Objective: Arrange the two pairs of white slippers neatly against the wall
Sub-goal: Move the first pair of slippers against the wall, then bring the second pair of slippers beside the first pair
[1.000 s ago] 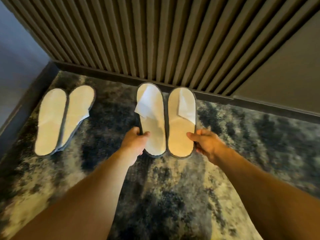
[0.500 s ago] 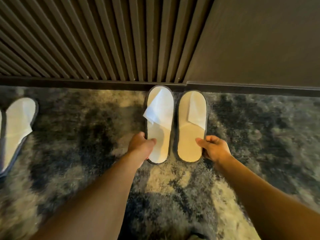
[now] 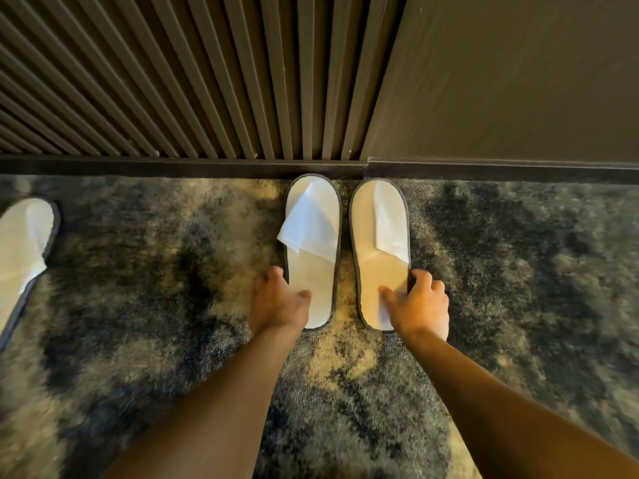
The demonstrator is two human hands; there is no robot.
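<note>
Two white slippers with dark trim lie side by side on the carpet, toes touching the dark baseboard (image 3: 173,165). My left hand (image 3: 276,302) grips the heel edge of the left slipper (image 3: 313,271), whose flattened toe flap sticks out to the left. My right hand (image 3: 420,305) grips the heel edge of the right slipper (image 3: 375,278), thumb on its insole. A narrow gap separates the two. One slipper of the other pair (image 3: 22,247) shows at the far left edge, partly cut off; its mate is out of view.
A ribbed slatted wall panel (image 3: 173,81) rises behind the baseboard, with a plain dark panel (image 3: 501,74) to its right. Mottled dark blue and beige carpet (image 3: 138,323) covers the floor all around.
The view has swung right, so the other pair has slid to the left edge. Both hands have shifted toward the heels and a small gap has opened between the two slippers at the baseboard.
</note>
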